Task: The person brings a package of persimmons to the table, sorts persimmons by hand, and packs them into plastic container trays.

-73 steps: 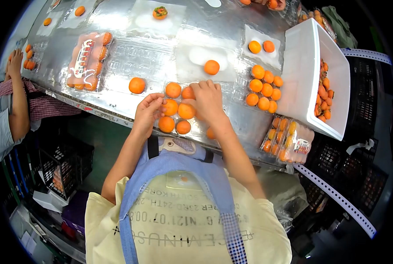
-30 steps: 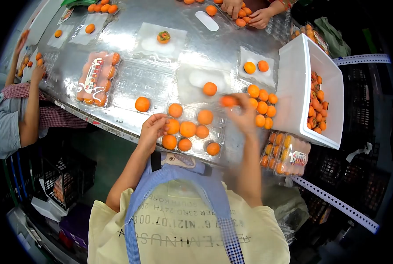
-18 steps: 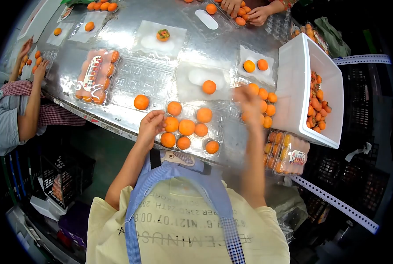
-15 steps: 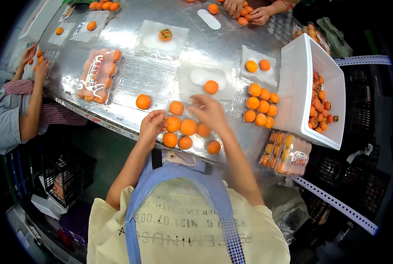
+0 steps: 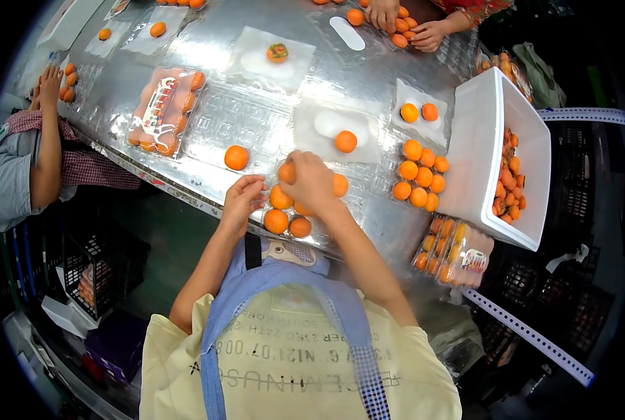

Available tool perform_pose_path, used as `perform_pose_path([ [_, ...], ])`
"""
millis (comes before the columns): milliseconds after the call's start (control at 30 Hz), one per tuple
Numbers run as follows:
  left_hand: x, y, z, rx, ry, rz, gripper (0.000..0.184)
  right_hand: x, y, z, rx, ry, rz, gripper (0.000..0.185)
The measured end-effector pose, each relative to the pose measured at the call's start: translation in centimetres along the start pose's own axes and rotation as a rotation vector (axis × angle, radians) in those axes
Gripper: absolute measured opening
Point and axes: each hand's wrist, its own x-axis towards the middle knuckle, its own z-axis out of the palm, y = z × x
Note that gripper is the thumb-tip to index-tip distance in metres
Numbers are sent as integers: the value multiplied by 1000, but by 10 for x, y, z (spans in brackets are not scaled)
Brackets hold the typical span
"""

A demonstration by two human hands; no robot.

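Bare metal, shiny and scuffed, makes up the table in the head view. A clear plastic tray lies at its near edge, with round orange fruits sitting in its cells, some of them hidden behind the right hand. That hand reaches over the tray, its fingers bent down over a fruit at the far left corner; whether they pinch it or only rest against it, I cannot tell. The left hand is at the tray's left side, fingers loosely curled and thumb near them, just beside the fruits; I cannot tell whether it pinches the rim. A loose fruit sits beyond the left hand, a nine-fruit tray to the right, next to a white box.
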Motion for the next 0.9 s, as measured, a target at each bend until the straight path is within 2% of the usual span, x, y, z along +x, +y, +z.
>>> perform_pose_path([
  [33, 1, -2, -1, 12, -14, 4, 21, 0, 2, -5, 61, -21, 20, 38],
  [133, -3, 7, 7, 28, -93, -44, 26, -12, 0, -26, 732, -31, 138, 43],
  [233, -23, 32, 33, -81, -261, -114, 32, -30, -2, -42, 1176, -20, 97, 50],
  [300, -29, 37, 43, -191, -424, -150, 37, -37, -3, -45, 1184, 6, -24, 53],
  [333, -32, 39, 48, -188, -432, -138, 37, -40, -3, -47, 1185, 20, -85, 54],
  [433, -40, 42, 60, -144, -420, -72, 36, -49, -6, -51, 1237, 9, -85, 56],
  [533, -40, 37, 61, -17, -387, 10, 35, -56, -16, -68, 1005, -89, -2, 59],
  [633, -39, 34, 54, 105, -390, 24, 34, -57, -11, -60, 977, -92, 16, 57],
  [733, -40, 41, 45, 153, -260, 32, 33, -45, 6, -44, 1575, 62, 343, 49],
  [767, -37, 39, 39, 153, -194, 35, 32, -38, 13, -42, 1567, 91, 299, 28],
  [867, -25, 27, 16, 186, -104, 68, 29, -21, 25, -36, 838, -48, 348, 14],
  [900, -24, 24, 11, 212, -99, 74, 28, -14, 21, -36, 604, -95, 262, 11],
])
